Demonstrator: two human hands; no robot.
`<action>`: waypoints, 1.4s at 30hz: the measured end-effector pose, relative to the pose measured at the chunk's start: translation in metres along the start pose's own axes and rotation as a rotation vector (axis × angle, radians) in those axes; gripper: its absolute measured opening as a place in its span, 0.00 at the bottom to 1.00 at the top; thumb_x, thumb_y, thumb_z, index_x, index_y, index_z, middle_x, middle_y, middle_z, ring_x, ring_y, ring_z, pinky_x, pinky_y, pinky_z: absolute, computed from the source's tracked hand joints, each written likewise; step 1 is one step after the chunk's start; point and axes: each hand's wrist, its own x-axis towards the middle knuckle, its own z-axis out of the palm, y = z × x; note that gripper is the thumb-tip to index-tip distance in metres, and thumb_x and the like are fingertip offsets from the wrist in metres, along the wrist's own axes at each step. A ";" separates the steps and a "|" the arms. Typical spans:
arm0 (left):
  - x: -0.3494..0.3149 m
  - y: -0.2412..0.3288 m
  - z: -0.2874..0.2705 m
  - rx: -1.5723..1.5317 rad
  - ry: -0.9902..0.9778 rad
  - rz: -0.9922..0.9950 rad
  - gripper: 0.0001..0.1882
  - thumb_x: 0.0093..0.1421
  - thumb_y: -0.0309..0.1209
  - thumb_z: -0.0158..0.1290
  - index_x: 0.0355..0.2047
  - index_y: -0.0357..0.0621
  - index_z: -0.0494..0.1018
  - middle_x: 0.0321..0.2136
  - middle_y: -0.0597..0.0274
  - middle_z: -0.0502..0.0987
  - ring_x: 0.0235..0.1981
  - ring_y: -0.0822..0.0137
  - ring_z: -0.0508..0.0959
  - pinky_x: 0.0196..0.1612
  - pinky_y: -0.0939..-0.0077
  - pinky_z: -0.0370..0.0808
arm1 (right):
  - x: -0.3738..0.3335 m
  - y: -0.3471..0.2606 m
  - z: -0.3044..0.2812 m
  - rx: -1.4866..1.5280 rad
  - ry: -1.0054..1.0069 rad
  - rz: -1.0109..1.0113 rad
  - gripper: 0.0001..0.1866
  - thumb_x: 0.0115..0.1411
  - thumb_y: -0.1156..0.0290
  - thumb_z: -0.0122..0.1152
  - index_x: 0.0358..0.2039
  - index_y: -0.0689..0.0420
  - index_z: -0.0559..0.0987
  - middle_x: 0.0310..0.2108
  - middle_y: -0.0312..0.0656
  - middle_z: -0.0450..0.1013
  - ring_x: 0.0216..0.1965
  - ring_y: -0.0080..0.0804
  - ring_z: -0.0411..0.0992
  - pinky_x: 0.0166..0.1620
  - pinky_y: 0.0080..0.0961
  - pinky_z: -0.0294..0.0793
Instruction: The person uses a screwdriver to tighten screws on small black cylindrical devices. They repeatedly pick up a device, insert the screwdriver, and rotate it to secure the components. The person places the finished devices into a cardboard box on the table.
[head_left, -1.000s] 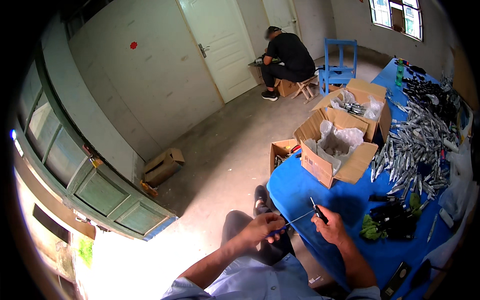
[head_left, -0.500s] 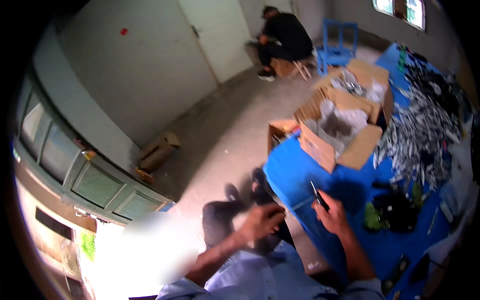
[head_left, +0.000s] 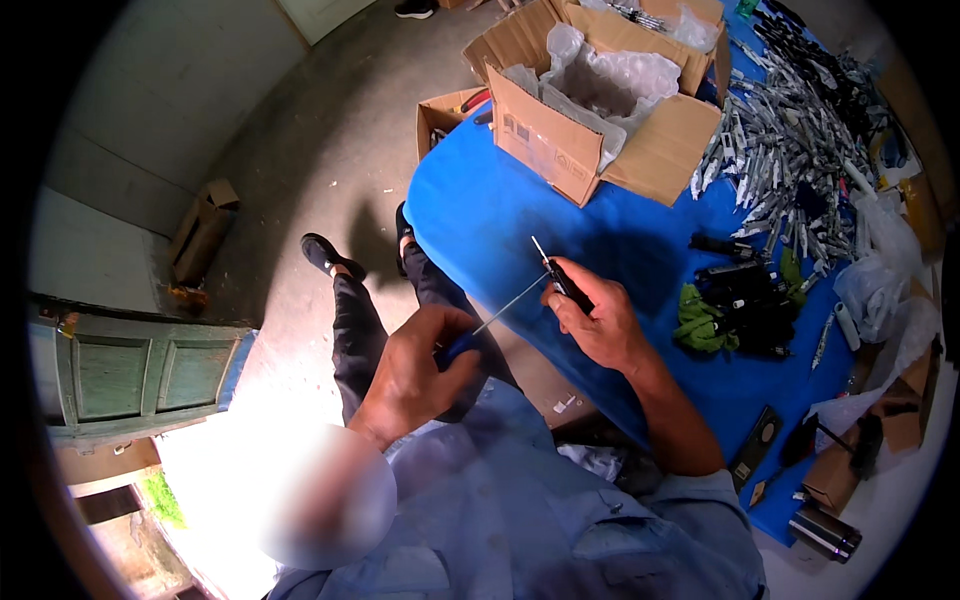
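Note:
My left hand (head_left: 415,370) is closed around the blue handle of a screwdriver (head_left: 512,303), whose thin metal shaft points up and to the right. The shaft's tip reaches the side of a small black device (head_left: 568,287) with a slim metal rod sticking out of its top. Fingers and thumb of my right hand (head_left: 605,318) pinch this device, tilted, over the edge of the blue-covered table (head_left: 470,190). Whether the screwdriver tip sits in a screw is too small to tell.
An open cardboard box (head_left: 545,150) lined with plastic stands on the table. Beyond it lies a large pile of slim grey and black pieces (head_left: 760,150). A bundle of black pieces on green cloth (head_left: 705,325) is right of my hand. A metal cylinder (head_left: 825,532) lies lower right.
The view has tipped down and turned right, so the seated person is mostly out of it. My hands have come together, and the screwdriver shaft now meets the black device.

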 end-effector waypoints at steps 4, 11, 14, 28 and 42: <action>-0.005 0.001 0.002 0.415 0.106 0.256 0.16 0.60 0.19 0.62 0.49 0.32 0.77 0.39 0.50 0.81 0.35 0.53 0.84 0.36 0.66 0.80 | 0.002 0.000 0.002 0.004 0.020 0.001 0.20 0.66 0.76 0.63 0.58 0.67 0.76 0.27 0.44 0.77 0.26 0.26 0.75 0.33 0.27 0.76; 0.004 0.010 -0.013 -0.342 -0.124 -0.474 0.15 0.71 0.29 0.58 0.52 0.30 0.77 0.31 0.54 0.83 0.28 0.67 0.84 0.28 0.74 0.80 | 0.002 -0.001 0.001 -0.009 0.004 -0.035 0.20 0.66 0.77 0.64 0.58 0.68 0.76 0.29 0.46 0.78 0.28 0.28 0.77 0.35 0.28 0.77; 0.011 -0.015 -0.025 -0.794 -0.240 -0.609 0.17 0.74 0.31 0.53 0.54 0.27 0.74 0.30 0.56 0.83 0.26 0.75 0.82 0.23 0.81 0.77 | 0.003 -0.003 0.002 0.018 -0.014 -0.076 0.20 0.66 0.77 0.63 0.58 0.68 0.76 0.31 0.45 0.79 0.29 0.28 0.77 0.35 0.28 0.77; -0.005 -0.010 0.001 0.389 0.128 0.309 0.12 0.63 0.18 0.60 0.47 0.33 0.77 0.37 0.58 0.81 0.29 0.72 0.81 0.31 0.75 0.79 | 0.001 -0.005 0.001 0.063 -0.007 0.091 0.21 0.66 0.78 0.63 0.60 0.67 0.77 0.30 0.38 0.79 0.29 0.20 0.75 0.34 0.22 0.76; 0.007 0.001 -0.021 -0.450 -0.152 -0.477 0.16 0.64 0.24 0.61 0.50 0.30 0.73 0.33 0.56 0.81 0.23 0.73 0.79 0.27 0.80 0.76 | 0.002 -0.006 0.000 0.061 -0.064 0.065 0.22 0.67 0.78 0.63 0.61 0.66 0.77 0.32 0.35 0.79 0.29 0.17 0.73 0.33 0.20 0.75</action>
